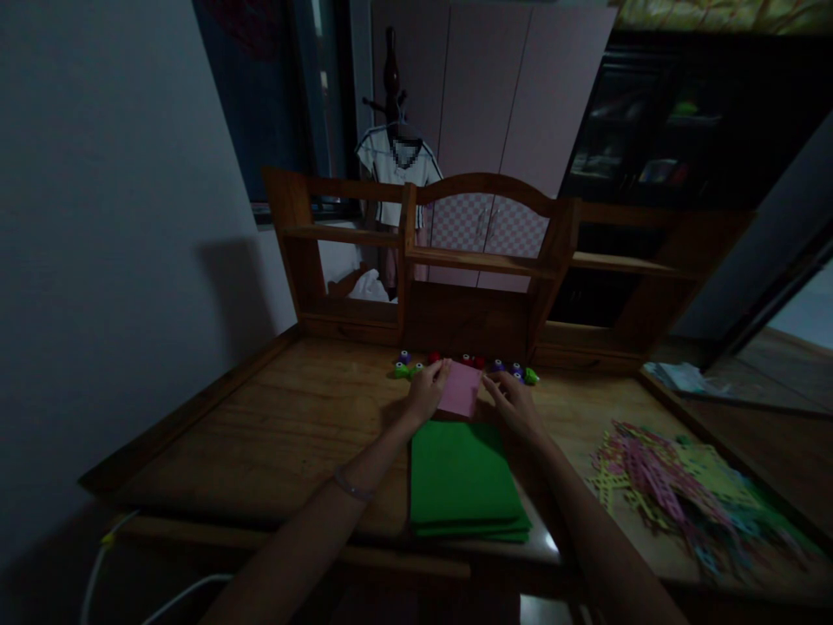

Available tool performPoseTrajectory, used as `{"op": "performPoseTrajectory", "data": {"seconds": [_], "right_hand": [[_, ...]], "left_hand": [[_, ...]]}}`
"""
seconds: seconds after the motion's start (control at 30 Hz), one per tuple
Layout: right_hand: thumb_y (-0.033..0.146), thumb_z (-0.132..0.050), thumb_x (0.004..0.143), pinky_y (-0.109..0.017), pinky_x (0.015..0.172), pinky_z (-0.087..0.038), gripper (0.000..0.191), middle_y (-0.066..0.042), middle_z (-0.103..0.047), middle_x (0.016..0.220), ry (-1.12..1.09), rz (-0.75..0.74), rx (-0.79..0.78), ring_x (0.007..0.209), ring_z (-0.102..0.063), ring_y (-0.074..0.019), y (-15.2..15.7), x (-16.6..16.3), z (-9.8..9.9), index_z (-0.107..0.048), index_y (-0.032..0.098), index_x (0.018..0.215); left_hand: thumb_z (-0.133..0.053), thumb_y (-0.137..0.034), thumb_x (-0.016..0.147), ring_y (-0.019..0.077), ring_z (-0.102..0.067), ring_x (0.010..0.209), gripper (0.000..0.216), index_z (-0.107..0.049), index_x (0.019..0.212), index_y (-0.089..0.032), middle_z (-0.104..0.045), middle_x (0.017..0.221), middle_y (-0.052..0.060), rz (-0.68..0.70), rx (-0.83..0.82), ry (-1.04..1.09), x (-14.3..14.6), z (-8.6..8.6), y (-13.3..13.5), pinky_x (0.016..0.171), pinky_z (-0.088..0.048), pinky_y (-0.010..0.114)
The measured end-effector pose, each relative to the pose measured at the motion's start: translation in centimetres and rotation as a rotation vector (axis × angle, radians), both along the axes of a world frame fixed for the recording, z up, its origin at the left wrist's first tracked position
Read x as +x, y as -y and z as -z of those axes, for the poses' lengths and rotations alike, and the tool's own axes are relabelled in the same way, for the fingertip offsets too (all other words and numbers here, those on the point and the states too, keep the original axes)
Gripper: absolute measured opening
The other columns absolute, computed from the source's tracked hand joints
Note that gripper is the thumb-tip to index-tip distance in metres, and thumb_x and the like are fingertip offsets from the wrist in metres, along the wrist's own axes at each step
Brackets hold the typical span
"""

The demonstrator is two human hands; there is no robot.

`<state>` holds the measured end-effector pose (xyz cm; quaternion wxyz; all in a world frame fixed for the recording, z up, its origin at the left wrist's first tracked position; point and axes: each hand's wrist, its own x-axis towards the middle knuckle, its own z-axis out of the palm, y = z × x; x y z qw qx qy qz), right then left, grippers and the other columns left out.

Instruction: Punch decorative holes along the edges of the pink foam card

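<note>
Head view shows the left hand (426,392) pinching a pink sheet (461,389) just beyond the green stack (462,477), while the right hand (513,399) has its fingertips at the sheet's right edge, though whether they grip or only touch cannot be told. An uneven pull between the hands could crease or tear the sheet, if it is thin, and a careless push away from the green stack could knock the small colourful pieces (402,371) beyond it.

Left hand (426,392) and right hand (514,399) (close but apart) face each other, forearms (389,444) extended.
</note>
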<state>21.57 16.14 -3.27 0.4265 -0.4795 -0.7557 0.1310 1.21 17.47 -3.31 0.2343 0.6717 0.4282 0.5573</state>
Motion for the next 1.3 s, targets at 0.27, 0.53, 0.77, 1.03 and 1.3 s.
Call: {"op": "performPoseTrajectory", "data": {"seconds": [0.27, 0.53, 0.77, 1.03, 1.3], "right_hand": [[0.047, -0.042, 0.092, -0.027, 0.059, -0.04, 0.033, -0.003, -0.064, 0.084, -0.004, -0.022, -0.012, 0.067, -0.055, -0.0162, 0.15, -0.05, 0.0, -0.061, 0.02, 0.096], [0.047, -0.04, 0.093, -0.027, 0.061, -0.041, 0.035, -0.004, -0.064, 0.088, 0.011, -0.042, -0.008, 0.068, -0.055, -0.0166, -0.31, 0.05, 0.45, -0.061, 0.02, 0.098], [0.048, -0.04, 0.093, -0.027, 0.062, -0.041, 0.034, -0.004, -0.064, 0.085, 0.03, -0.042, -0.015, 0.07, -0.056, -0.0169, -0.07, 0.03, 0.24, -0.06, 0.02, 0.1], [0.048, -0.038, 0.093, -0.028, 0.063, -0.043, 0.037, -0.005, -0.064, 0.085, 0.026, -0.043, -0.033, 0.07, -0.057, -0.0184, 0.24, -0.12, -0.09, -0.061, 0.02, 0.099], [0.049, -0.037, 0.093, -0.027, 0.062, -0.042, 0.038, -0.004, -0.064, 0.081, 0.044, -0.027, -0.033, 0.069, -0.057, -0.0183, 0.08, -0.08, 0.12, -0.061, 0.019, 0.098]], "left_hand": [[-0.037, -0.047, 0.092, 0.0147, -0.05, 0.063, 0.044, -0.058, 0.073, -0.014, -0.058, 0.066, 0.002, -0.004, -0.018, -0.003, -0.05, -0.13, 0.03, 0.058, -0.031, 0.025], [-0.036, -0.048, 0.092, 0.0141, -0.049, 0.063, 0.044, -0.058, 0.073, -0.014, -0.058, 0.067, 0.002, 0.002, -0.016, 0.009, 0.03, -0.03, -0.01, 0.058, -0.031, 0.025], [-0.036, -0.048, 0.092, 0.0143, -0.05, 0.064, 0.044, -0.057, 0.072, -0.015, -0.058, 0.067, 0.001, 0.0, -0.023, -0.002, 0.0, -0.12, 0.09, 0.059, -0.032, 0.024], [-0.036, -0.049, 0.092, 0.0149, -0.05, 0.064, 0.045, -0.059, 0.073, -0.014, -0.058, 0.067, 0.002, -0.004, -0.017, 0.002, 0.03, -0.17, 0.17, 0.06, -0.033, 0.025], [-0.037, -0.047, 0.092, 0.015, -0.051, 0.065, 0.044, -0.059, 0.073, -0.014, -0.059, 0.067, 0.002, -0.008, -0.019, -0.005, 0.02, -0.17, 0.09, 0.06, -0.033, 0.025]]}}
